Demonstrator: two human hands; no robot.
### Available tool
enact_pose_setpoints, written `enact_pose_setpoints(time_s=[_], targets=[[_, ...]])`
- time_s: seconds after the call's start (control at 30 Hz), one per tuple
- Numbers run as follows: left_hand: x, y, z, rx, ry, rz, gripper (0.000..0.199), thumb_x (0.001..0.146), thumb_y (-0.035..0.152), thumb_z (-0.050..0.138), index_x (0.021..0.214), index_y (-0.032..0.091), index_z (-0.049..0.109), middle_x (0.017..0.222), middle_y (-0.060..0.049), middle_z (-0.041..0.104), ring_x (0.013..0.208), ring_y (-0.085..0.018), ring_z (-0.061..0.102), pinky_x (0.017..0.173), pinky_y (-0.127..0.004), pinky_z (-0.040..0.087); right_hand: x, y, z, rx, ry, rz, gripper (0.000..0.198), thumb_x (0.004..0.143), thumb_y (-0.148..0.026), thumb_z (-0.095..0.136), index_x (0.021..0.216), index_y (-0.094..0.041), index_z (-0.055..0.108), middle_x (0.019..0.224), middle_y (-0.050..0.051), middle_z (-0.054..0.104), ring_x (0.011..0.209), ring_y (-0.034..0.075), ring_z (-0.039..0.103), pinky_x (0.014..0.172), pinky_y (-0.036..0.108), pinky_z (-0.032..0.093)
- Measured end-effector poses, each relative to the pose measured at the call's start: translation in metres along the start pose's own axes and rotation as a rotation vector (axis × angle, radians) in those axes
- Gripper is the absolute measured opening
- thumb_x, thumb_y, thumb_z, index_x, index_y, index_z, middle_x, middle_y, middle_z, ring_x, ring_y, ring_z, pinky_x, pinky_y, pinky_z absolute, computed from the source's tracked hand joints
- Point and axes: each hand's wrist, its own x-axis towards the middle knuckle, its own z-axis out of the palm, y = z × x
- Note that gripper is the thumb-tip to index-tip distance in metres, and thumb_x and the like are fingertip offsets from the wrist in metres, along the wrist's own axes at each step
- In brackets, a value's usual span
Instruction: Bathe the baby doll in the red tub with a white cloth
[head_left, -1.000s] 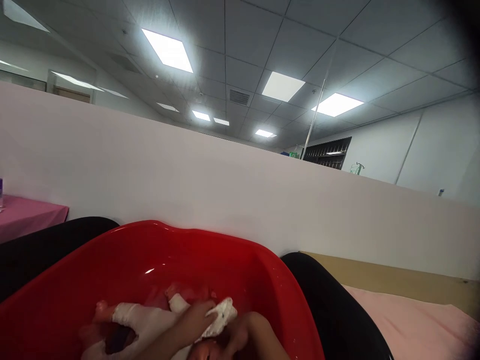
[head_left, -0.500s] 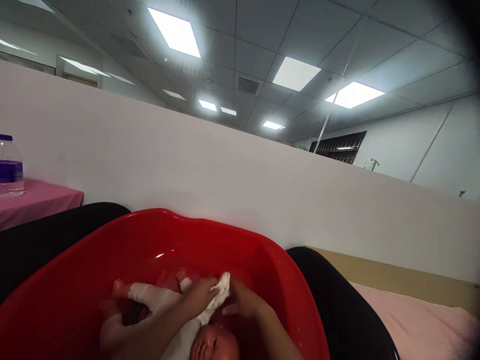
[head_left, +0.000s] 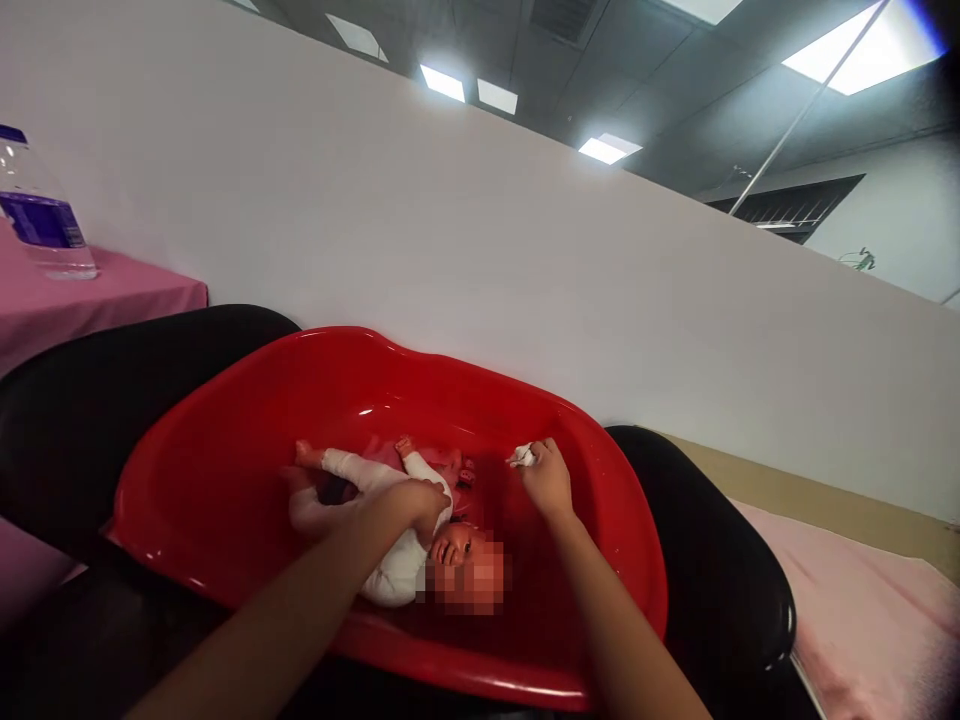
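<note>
A baby doll with a white body and reddish head, hands and feet lies on its back in the red tub. My left hand is closed around the doll's upper chest near the shoulder; part of its fingers is hidden. Apart from the doll, over the tub's right side, my right hand is closed on a small crumpled white cloth. Shallow water seems to lie in the tub around the doll.
Black rounded supports flank the tub, one left and one right. A water bottle stands on a pink-covered table. Behind is a white partition; a pink sheet lies at right.
My right hand has moved right, away from the doll, with the white cloth. My left hand has left the cloth and now grips the doll. The view has tilted down.
</note>
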Motion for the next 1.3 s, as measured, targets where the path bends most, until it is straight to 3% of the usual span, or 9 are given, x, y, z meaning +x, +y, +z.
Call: enact_pose_setpoints(time_s=[0.17,0.3,0.37,0.5,0.67,0.77,1.0,1.17,1.3], targets=[[0.004,0.015,0.028,0.349,-0.110,-0.037,0.066,0.061,0.062,0.075,0.105,0.014,0.071,0.126,-0.020,0.059,0.125,-0.050,0.039,0.103,-0.064,0.021,-0.004,0.012,0.017,-0.093,-0.265,-0.041,0.006,0.076,-0.016,0.058,0.081,-0.016,0.061,0.093,0.006,0.054,0.084,0.014,0.047,0.068,0.024,0.030],[-0.003,0.013,0.035,0.527,-0.121,0.052,0.057,0.074,0.036,0.072,0.128,0.021,0.058,0.143,-0.012,0.048,0.133,-0.046,0.030,0.106,-0.067,0.016,-0.013,0.018,0.031,-0.062,-0.532,-0.020,0.023,0.067,-0.003,0.058,0.086,-0.016,0.055,0.077,0.000,0.058,0.062,0.009,0.047,0.058,0.021,0.028],[-0.014,0.004,0.033,0.563,-0.080,0.106,0.067,0.072,0.026,0.072,0.135,0.023,0.050,0.148,-0.010,0.041,0.137,-0.043,0.025,0.107,-0.069,0.012,-0.014,0.018,0.030,-0.041,-0.581,-0.025,0.024,0.068,-0.002,0.056,0.087,-0.016,0.053,0.069,-0.002,0.058,0.055,0.007,0.046,0.055,0.020,0.028],[-0.039,-0.016,0.036,0.617,-0.051,0.247,0.098,0.059,0.041,0.080,0.144,0.020,0.036,0.154,-0.014,0.027,0.142,-0.043,0.013,0.109,-0.068,0.010,-0.012,0.009,0.013,0.059,-0.613,-0.104,0.012,0.080,-0.010,0.049,0.088,-0.018,0.052,0.068,-0.002,0.061,0.056,0.009,0.050,0.057,0.020,0.032],[-0.052,-0.021,0.042,0.714,-0.129,0.300,0.104,0.054,0.035,0.084,0.145,0.019,0.036,0.156,-0.012,0.021,0.144,-0.038,0.010,0.113,-0.061,0.013,-0.033,-0.020,-0.015,0.112,-0.585,-0.439,0.023,0.077,-0.003,0.047,0.088,-0.018,0.060,0.085,0.001,0.063,0.078,0.012,0.053,0.069,0.022,0.037],[-0.047,-0.018,0.040,0.655,-0.089,0.339,0.097,0.065,0.041,0.075,0.148,0.018,0.029,0.155,-0.016,0.024,0.143,-0.039,0.013,0.109,-0.067,0.012,-0.055,-0.041,-0.021,0.013,-0.548,-0.707,0.021,0.085,-0.010,0.049,0.096,-0.022,0.063,0.095,0.001,0.063,0.086,0.014,0.050,0.076,0.025,0.037],[-0.006,-0.033,0.050,0.570,0.175,0.390,0.063,0.088,0.046,0.042,0.146,0.023,0.034,0.152,-0.014,0.032,0.142,-0.039,0.015,0.108,-0.071,0.004,-0.079,-0.072,0.020,-0.279,-0.469,-1.392,0.016,0.096,-0.024,0.042,0.095,-0.021,0.058,0.093,0.001,0.059,0.096,0.018,0.046,0.084,0.033,0.036],[-0.001,-0.046,0.054,0.572,0.277,0.256,0.054,0.093,0.034,0.028,0.146,0.024,0.034,0.153,-0.006,0.032,0.142,-0.035,0.019,0.108,-0.068,0.016,-0.076,-0.067,0.057,-0.287,-0.522,-1.541,0.017,0.095,-0.021,0.045,0.082,-0.020,0.056,0.083,-0.001,0.057,0.089,0.018,0.047,0.086,0.035,0.036],[-0.017,-0.045,0.059,0.779,0.204,0.322,0.068,0.085,0.046,0.043,0.148,0.026,0.029,0.158,0.000,0.017,0.144,-0.038,0.003,0.106,-0.072,0.019,-0.082,-0.051,0.069,-0.197,-0.541,-1.515,0.015,0.091,-0.022,0.053,0.076,-0.020,0.057,0.075,0.000,0.058,0.087,0.018,0.050,0.084,0.034,0.039]])
